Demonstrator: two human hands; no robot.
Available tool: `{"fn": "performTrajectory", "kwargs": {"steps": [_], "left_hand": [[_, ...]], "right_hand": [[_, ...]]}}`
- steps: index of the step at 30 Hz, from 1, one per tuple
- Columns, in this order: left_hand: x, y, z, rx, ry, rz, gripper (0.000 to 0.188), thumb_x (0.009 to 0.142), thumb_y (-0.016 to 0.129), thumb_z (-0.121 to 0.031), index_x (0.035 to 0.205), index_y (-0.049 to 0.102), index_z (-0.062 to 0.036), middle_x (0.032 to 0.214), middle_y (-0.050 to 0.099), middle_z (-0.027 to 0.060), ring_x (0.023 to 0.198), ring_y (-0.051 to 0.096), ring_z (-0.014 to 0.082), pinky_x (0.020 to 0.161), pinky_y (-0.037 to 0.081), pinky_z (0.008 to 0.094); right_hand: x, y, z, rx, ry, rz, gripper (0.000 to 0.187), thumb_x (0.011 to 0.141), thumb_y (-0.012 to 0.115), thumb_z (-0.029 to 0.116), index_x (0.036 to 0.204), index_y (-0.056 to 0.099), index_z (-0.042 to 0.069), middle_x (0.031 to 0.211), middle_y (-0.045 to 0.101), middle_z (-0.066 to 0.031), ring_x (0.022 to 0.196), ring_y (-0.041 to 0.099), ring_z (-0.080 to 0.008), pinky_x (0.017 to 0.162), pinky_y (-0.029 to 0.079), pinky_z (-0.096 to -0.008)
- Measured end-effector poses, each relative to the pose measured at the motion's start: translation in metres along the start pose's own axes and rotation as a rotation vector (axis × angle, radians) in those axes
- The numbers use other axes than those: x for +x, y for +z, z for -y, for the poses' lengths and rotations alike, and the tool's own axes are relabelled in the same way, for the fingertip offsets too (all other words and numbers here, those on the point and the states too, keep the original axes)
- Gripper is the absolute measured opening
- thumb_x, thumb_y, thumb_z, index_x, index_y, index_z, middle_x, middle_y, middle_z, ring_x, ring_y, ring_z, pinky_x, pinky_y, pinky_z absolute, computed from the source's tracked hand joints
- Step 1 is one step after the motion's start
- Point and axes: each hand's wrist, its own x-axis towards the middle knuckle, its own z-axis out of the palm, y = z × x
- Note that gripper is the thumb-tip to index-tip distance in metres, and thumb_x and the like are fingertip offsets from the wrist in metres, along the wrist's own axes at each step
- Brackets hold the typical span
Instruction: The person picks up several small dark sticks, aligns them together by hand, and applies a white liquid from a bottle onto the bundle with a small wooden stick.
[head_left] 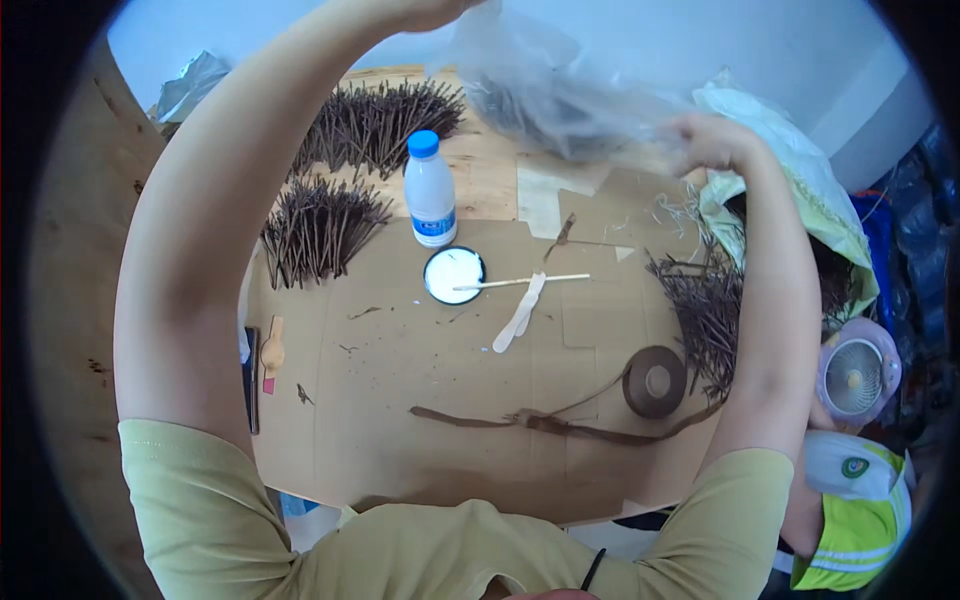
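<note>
Both of my arms reach up and forward over the table. A clear plastic bag (560,75), smeared by motion, stretches between my hands with something dark showing inside. My left hand (440,10) is closed at the bag's upper left end, its fingers partly cut off by the top edge. Fingers of my right hand (715,142) pinch the bag's right end. Below stand a white bottle (430,195) with a blue cap and a round dish of white paste (453,274). A thin stick (545,281) rests on the dish's rim, crossing a flat wooden stick (518,315).
Bundles of dark twigs (385,125) lie at the back left, more twigs (705,310) at right. A brown tape roll (655,381) and a brown strip (600,430) lie on the cardboard (400,350). A pale woven sack (800,150) and small fan (855,378) are at right.
</note>
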Motion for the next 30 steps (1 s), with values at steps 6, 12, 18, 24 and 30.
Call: {"fn": "performTrajectory", "kwargs": {"steps": [6,12,18,24,30], "left_hand": [[-0.040,0.032,-0.052,-0.247,0.247,-0.055,0.014,0.082,0.051,-0.009,0.094,0.052,-0.0015,0.084,0.061,0.0174,0.082,0.058,0.0340,0.069,0.045,0.0414],[-0.083,0.038,-0.120,-0.563,0.262,0.101,0.042,0.077,0.048,0.000,0.118,0.044,-0.0062,0.100,0.056,0.0212,0.093,0.055,0.0356,0.079,0.045,0.0421],[-0.125,0.020,-0.163,-0.484,0.275,-0.127,0.062,0.074,0.059,-0.003,0.130,0.034,-0.0119,0.124,0.038,0.0260,0.108,0.046,0.0396,0.090,0.041,0.0416],[-0.172,0.007,-0.176,-0.845,0.180,-0.362,0.040,0.077,0.060,-0.006,0.115,0.048,-0.0043,0.110,0.052,0.0175,0.097,0.053,0.0334,0.084,0.043,0.0377],[-0.250,0.050,-0.209,-1.230,-0.018,-0.034,0.022,0.081,0.057,-0.008,0.101,0.054,-0.0002,0.084,0.058,0.0133,0.082,0.058,0.0247,0.074,0.047,0.0308]], "right_hand": [[-0.073,0.046,0.013,0.236,-0.106,-0.217,0.081,0.061,0.076,0.015,0.130,0.036,0.002,0.118,0.051,-0.0125,0.103,0.050,-0.0199,0.089,0.039,-0.0304],[-0.119,0.103,-0.036,0.381,0.219,-0.253,0.037,0.069,0.070,0.017,0.100,0.058,0.000,0.094,0.062,-0.0175,0.082,0.060,-0.0280,0.077,0.046,-0.0331],[-0.139,0.194,-0.090,0.154,0.404,-0.285,0.026,0.063,0.072,0.013,0.081,0.059,-0.001,0.079,0.062,-0.0151,0.077,0.060,-0.0257,0.070,0.045,-0.0333],[-0.178,0.192,-0.081,0.082,0.310,-0.762,0.025,0.073,0.063,0.016,0.092,0.064,0.000,0.089,0.062,-0.0192,0.085,0.059,-0.0341,0.077,0.045,-0.0378],[-0.201,0.181,-0.048,-0.002,0.494,-0.816,0.022,0.074,0.063,0.013,0.091,0.064,-0.001,0.085,0.062,-0.0176,0.076,0.059,-0.0304,0.072,0.045,-0.0361]]}}
